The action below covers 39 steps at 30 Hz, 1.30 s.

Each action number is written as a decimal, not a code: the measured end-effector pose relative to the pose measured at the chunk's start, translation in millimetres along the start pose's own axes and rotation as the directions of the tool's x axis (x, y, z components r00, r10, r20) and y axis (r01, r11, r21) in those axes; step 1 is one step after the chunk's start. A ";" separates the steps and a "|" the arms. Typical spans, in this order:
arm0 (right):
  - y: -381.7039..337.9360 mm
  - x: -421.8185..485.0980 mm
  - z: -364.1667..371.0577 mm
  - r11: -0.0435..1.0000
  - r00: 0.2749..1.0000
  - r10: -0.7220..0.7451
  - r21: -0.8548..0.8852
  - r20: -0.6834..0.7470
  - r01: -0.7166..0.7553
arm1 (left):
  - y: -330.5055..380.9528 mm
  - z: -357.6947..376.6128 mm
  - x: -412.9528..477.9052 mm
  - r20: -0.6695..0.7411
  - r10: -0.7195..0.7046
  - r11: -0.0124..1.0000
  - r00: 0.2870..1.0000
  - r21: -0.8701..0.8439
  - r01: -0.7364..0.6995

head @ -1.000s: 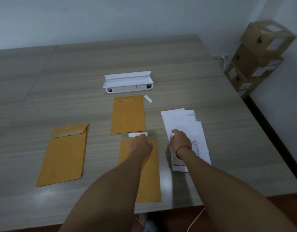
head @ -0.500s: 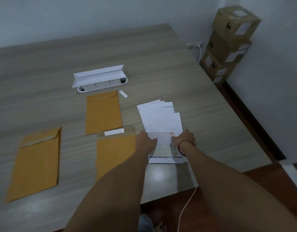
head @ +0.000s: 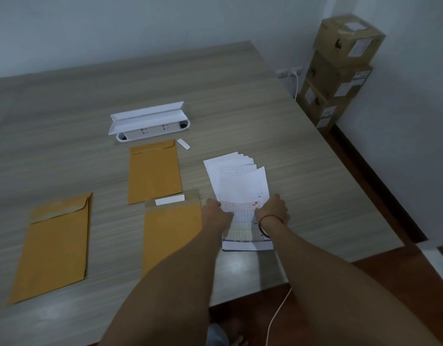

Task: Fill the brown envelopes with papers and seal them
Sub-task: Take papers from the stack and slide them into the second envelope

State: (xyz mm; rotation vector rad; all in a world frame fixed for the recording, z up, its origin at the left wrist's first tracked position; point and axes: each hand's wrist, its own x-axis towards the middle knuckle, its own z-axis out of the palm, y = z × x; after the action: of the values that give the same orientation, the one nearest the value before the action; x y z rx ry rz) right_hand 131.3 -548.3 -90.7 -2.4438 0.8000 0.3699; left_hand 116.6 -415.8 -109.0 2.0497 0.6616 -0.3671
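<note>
Both hands are on the paper stack [head: 236, 178], set apart at its two long edges. My left hand [head: 216, 213] pinches the top sheet [head: 241, 196] at its 9 o'clock edge and my right hand [head: 274, 208] curls round its 3 o'clock edge. The sheet bows up between them, so I read it as being lifted free. I cannot tell whether more than one sheet is caught.

What matters next is the open envelope [head: 170, 236]. It lies flat on the table [head: 65, 121] just beside the stack, at 9 o'clock from my hands, with the left hand nearer. Its long axis runs 12 to 6, parallel to the sheet. The mouth is at the 12 o'clock end, where the flap is folded back and a white liner strip [head: 169, 201] lies across it. I judge the sheet must travel up past the flap, then slide in toward 6.

The sheet is white, blank in its far half, with a faint coloured grid nearer me. It looks thin and floppy.
</note>
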 end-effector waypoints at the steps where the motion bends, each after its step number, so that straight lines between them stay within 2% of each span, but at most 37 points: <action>1: 0.6 -0.3 0.7 1.000 1.000 0.005 0.000 0.003 -0.005 | 1.3 -0.7 -0.4 0.002 -0.006 1.000 1.000 -0.007 0.006; 5: 0.9 -1.9 1.9 1.000 1.000 0.002 0.009 0.012 -0.002 | 2.7 -2.7 0.4 0.017 0.022 1.000 1.000 -0.012 -0.022; 10: -2.3 -1.9 1.6 0.994 0.998 -0.024 0.105 0.055 0.018 | 6.6 -1.3 -0.7 0.040 0.044 0.999 0.998 -0.016 -0.044; 15: -5.6 -5.2 2.3 0.985 0.993 -0.057 0.168 0.103 0.039 | 5.6 -3.0 -2.5 0.044 0.026 1.000 0.999 0.000 -0.026; 19: -7.7 -8.4 7.6 0.971 0.994 -0.013 0.239 0.104 -0.012 | 7.2 -4.7 -2.5 0.095 -0.009 1.000 0.995 -0.010 0.010; 29: -19.8 -13.6 3.4 0.916 0.993 0.093 0.383 0.079 -0.116 | 12.5 -11.9 -4.7 0.126 -0.003 0.961 0.992 -0.274 0.038; 33: -20.4 -14.8 1.2 0.885 0.990 0.124 0.445 0.061 -0.138 | 16.9 -15.2 -7.4 0.150 0.009 0.955 0.989 -0.295 0.036; 39: -14.7 -7.9 0.3 0.835 0.985 0.123 0.524 0.121 -0.169 | 19.9 -25.0 -11.8 0.192 0.055 0.934 0.980 -0.357 0.018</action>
State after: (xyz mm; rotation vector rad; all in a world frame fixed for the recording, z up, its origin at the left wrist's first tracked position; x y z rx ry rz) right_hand 134.1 -534.5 -81.8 -1.8410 0.9152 0.2579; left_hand 118.7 -406.9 -76.2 1.6460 0.5406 -0.4032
